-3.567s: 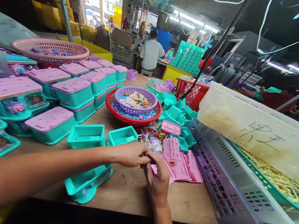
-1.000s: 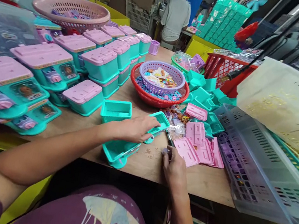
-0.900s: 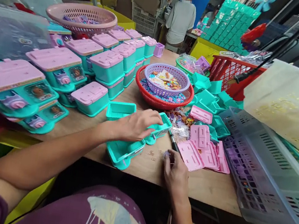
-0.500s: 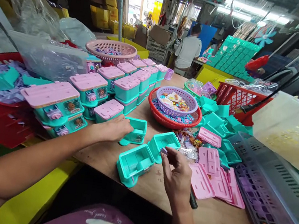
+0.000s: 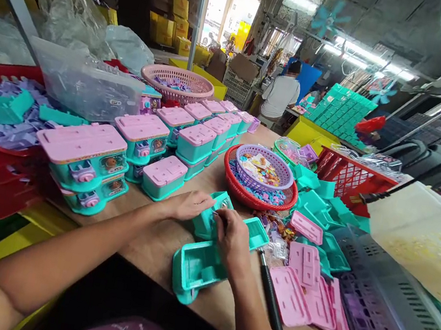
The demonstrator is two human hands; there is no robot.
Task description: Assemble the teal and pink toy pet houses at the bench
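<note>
My left hand (image 5: 192, 206) grips a teal plastic box (image 5: 203, 223), tilted so its front with a clear window faces my right hand. At that front, my right hand (image 5: 233, 238) has its fingertips pinched together. The small purple plastic piece seen there before is now mostly hidden by the fingers. Below my right wrist an open teal box (image 5: 197, 264) lies on the table, partly covered by the hand. Another open teal box (image 5: 256, 233) shows just past the right hand. A black-handled tool (image 5: 273, 296) lies beside my right forearm.
Teal boxes with pink lids (image 5: 165, 170) stand stacked at the left. A purple basket (image 5: 264, 167) of small parts sits in a red basket (image 5: 238, 182). Pink lids (image 5: 292, 296) and loose teal boxes (image 5: 316, 208) lie right. A person (image 5: 281, 93) sits far behind.
My left hand has lifted and tilted the teal box it reached for. My right hand has moved left to that box's front. The view has shifted, uncovering more of the black-handled tool.
</note>
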